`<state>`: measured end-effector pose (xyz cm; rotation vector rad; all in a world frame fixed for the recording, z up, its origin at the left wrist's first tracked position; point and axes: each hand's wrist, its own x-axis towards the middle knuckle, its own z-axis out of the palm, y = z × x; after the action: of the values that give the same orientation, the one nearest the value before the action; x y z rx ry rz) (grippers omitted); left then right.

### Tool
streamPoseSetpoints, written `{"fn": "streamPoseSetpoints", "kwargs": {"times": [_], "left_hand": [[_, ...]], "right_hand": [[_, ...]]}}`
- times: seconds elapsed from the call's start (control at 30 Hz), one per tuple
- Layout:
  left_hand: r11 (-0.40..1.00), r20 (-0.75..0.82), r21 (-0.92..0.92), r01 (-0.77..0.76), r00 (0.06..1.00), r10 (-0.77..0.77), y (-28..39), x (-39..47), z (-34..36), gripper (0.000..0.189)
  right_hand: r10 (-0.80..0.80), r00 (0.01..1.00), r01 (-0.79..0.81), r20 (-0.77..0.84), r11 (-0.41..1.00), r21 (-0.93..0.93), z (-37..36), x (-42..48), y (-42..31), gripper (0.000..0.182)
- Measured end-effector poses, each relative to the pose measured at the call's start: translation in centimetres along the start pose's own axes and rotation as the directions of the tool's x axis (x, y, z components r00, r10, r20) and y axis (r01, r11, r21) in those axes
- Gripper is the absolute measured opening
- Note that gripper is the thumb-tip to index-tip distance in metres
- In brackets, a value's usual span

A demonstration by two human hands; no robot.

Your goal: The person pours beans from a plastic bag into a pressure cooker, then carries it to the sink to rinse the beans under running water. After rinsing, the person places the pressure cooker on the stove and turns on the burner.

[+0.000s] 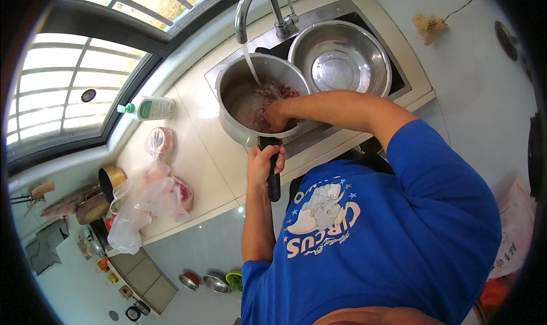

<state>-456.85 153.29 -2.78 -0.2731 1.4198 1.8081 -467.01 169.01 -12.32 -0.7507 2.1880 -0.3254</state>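
A deep grey metal pot (233,124) sits over the left part of the sink, tilted slightly, with cloudy water and some dark reddish bits inside. My left hand (266,160) is closed around its black handle (274,186). My right hand (277,116) reaches down into the pot at the reddish bits; its fingers are hidden by water and splashes. From the curved chrome faucet (242,26) a stream of water (251,64) runs into the pot. Right beside the pot stands a wide stainless steel basin (342,64) with a shiny bottom.
On the counter (209,154) left of the pot are a white bottle with a green cap (154,108) and plastic bags (149,192) holding what looks like raw meat. A gold-coloured pot (113,179) stands farther left. Several bowls (216,283) lie on the floor. The barred window borders the counter.
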Motion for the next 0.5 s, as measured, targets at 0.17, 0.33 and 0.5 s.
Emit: {"fn": "streamPoseSetpoints", "kwargs": {"times": [0.17, 0.33, 0.5], "left_hand": [[0.999, -0.007, -0.034, 0.019, 1.000, -0.019, -0.1, 0.0, 0.1, 0.016], [1.000, 0.013, -0.012, 0.019, 1.000, -0.019, 0.3, 0.0, -0.3, 0.016], [0.998, 0.004, -0.043, 0.039, 0.999, -0.039, 1.0, -0.1, -0.7, 0.018]], "right_hand": [[-0.091, 0.995, 0.030, 0.050, 0.708, 0.705, 1.8, 0.4, -0.8, 0.038], [-0.014, 0.943, 0.252, -0.333, 0.685, 0.683, -0.1, 2.7, -0.2, 0.028], [0.034, 0.926, 0.079, -0.376, 0.957, 0.279, -6.7, 2.6, 0.2, 0.030]]}}
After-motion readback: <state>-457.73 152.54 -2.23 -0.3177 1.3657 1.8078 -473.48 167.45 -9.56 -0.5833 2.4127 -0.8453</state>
